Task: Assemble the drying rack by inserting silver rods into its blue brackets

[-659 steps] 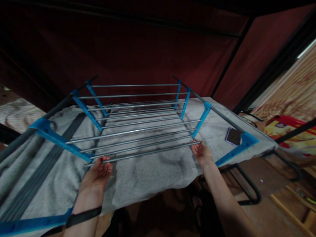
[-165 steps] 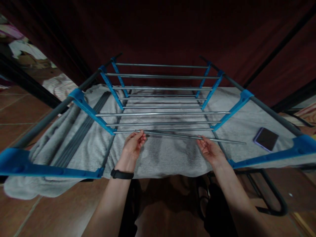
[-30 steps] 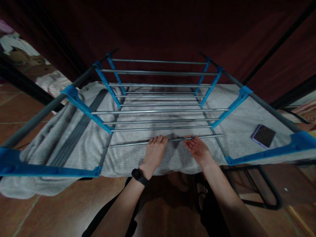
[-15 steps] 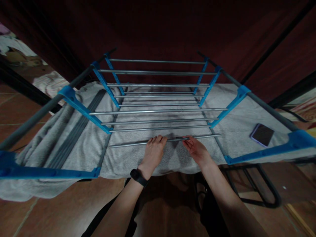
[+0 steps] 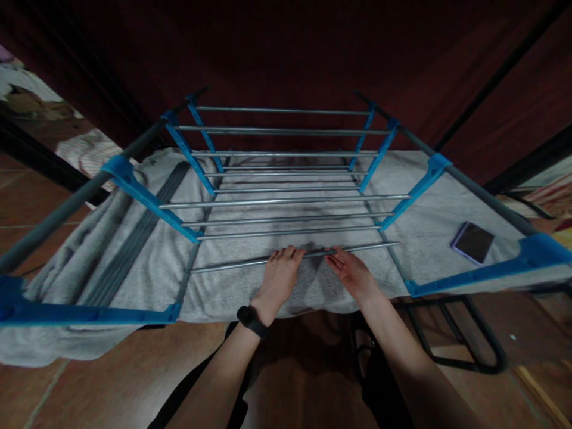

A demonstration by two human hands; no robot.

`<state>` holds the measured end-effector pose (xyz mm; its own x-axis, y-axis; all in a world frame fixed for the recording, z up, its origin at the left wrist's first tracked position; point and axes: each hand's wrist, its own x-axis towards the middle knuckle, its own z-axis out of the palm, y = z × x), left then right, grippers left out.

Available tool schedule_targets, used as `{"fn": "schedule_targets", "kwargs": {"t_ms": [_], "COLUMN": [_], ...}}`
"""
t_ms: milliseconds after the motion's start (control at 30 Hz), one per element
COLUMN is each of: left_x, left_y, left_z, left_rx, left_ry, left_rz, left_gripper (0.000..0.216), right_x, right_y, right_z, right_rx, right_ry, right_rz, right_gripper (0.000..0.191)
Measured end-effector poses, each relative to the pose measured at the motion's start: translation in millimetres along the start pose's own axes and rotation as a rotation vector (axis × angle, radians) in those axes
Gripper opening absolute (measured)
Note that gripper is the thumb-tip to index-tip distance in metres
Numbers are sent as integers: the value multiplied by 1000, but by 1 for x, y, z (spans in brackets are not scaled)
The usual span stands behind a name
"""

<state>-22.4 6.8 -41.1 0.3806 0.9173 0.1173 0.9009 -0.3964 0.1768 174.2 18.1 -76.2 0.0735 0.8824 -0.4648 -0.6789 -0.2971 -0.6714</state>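
A thin grey metal rod (image 5: 232,264) lies crosswise in front of me, just above the grey towel-like cloth. My left hand (image 5: 280,273) is closed over its middle, with a dark band on the wrist. Close by on the right, my right hand (image 5: 351,271) pinches the same rod between thumb and fingers. Beyond them stands a rack (image 5: 286,201) of grey crossbars fitted between blue plastic brackets. The near right bracket (image 5: 482,271) and near left bracket (image 5: 89,314) have no crossbar between them. Neither end of the held rod touches a bracket.
Several loose grey rods (image 5: 134,244) lie on the grey cloth (image 5: 214,298) at the left. A phone (image 5: 472,243) rests on the cloth at the right. A dark red curtain-like surface (image 5: 286,53) rises behind the rack. A black metal frame (image 5: 451,333) stands low at the right.
The rod has shifted slightly left and tilted a little more, its left end lower. Both hands keep hold of it in almost the same place.
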Motion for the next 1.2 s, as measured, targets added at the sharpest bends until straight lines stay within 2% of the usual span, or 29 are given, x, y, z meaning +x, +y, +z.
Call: {"fn": "schedule_targets", "kwargs": {"t_ms": [433, 867, 1200], "left_x": [1, 2, 2], "left_y": [9, 9, 9], "left_z": [0, 0, 1], "left_rx": [-38, -51, -48], "left_ry": [-25, -37, -31], "left_rz": [8, 5, 5], "left_gripper": [39, 39, 38], "right_x": [-1, -5, -4], "right_y": [15, 18, 18], "right_z": [5, 7, 7], "right_rx": [25, -29, -32], "right_ry": [-38, -54, -66], "right_rz": [23, -48, -40], "right_gripper": [13, 20, 18]}}
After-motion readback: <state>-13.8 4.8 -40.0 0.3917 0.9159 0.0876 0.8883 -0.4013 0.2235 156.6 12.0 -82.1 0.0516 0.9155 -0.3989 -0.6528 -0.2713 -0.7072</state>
